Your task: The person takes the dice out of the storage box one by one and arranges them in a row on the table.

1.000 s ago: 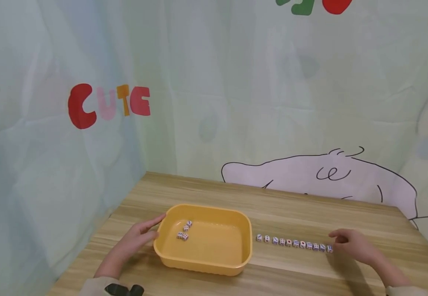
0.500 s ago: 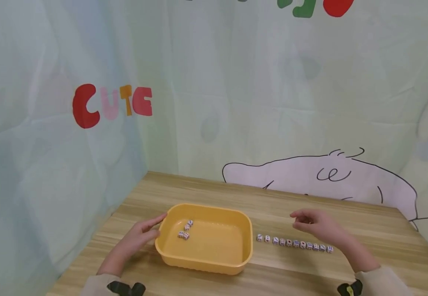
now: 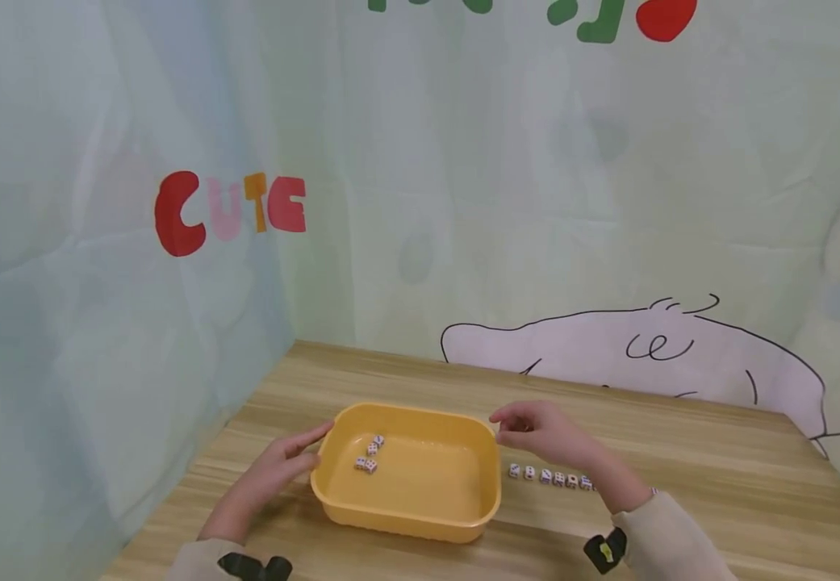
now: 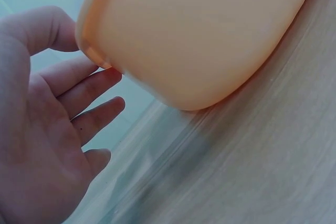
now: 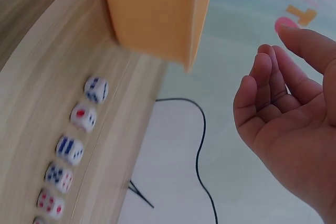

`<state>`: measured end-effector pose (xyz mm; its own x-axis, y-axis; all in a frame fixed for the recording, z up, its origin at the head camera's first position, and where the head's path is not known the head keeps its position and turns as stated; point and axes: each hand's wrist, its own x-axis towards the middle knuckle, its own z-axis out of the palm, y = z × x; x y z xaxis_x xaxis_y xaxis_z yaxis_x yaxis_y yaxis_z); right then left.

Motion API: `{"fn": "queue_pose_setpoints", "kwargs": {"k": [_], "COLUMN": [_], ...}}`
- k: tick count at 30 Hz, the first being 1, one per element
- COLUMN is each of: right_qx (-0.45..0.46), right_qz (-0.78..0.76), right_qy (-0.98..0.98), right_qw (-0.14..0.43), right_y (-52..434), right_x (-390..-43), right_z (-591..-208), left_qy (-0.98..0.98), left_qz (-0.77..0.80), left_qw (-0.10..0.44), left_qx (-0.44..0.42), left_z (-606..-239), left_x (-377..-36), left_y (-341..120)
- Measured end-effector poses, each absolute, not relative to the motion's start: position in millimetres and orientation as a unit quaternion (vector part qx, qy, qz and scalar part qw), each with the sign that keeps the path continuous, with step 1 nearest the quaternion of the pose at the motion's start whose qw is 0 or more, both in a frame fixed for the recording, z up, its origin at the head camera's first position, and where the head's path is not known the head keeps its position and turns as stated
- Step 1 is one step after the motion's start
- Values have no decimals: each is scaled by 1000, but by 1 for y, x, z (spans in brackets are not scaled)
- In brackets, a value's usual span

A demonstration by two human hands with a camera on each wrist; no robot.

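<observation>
A yellow tray [image 3: 405, 520] sits on the wooden table with several white dice [image 3: 369, 453] in its left part. My left hand [image 3: 294, 457] rests against the tray's left rim with straight fingers; the left wrist view shows that hand [image 4: 58, 119] beside the tray wall [image 4: 199, 35]. My right hand [image 3: 512, 429] hovers just above the tray's right rim, fingers curled toward the thumb. In the right wrist view the right hand [image 5: 278, 87] shows no die, though the fingertips hide what may lie between them. A row of dice [image 3: 550, 476] lies right of the tray.
Fabric walls with a "CUTE" print [image 3: 231, 211] and a cartoon drawing [image 3: 645, 355] close in the table at left and back. The dice row [image 5: 79, 129] runs away from the tray's side [image 5: 152, 9]. Bare wood lies behind the tray and at far right.
My right hand has left the right end of the dice row, risen, and travelled left to the tray's right rim. The left hand and tray have stayed put.
</observation>
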<state>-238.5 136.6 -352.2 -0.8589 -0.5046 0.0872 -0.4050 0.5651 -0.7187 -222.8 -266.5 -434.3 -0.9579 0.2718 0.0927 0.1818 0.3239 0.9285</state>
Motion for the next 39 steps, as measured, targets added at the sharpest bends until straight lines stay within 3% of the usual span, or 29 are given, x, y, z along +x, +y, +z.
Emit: {"fn": "queue_pose_setpoints", "kwargs": {"k": [11,39], "right_qx": [-305,-294], "right_qz": [-389,-465], "right_qy": [867,825], "right_qw": [68,129], "right_y": [94,-1], "right_x": [-244,-243], "right_z": [-356,-385], "left_qy": [808,818], "left_qz": [571,558], "left_qw": [42,36], "left_qx": [136,137], "left_z": [-435,-434], "left_x": [-223,-221], "left_y": [-266,-266]}}
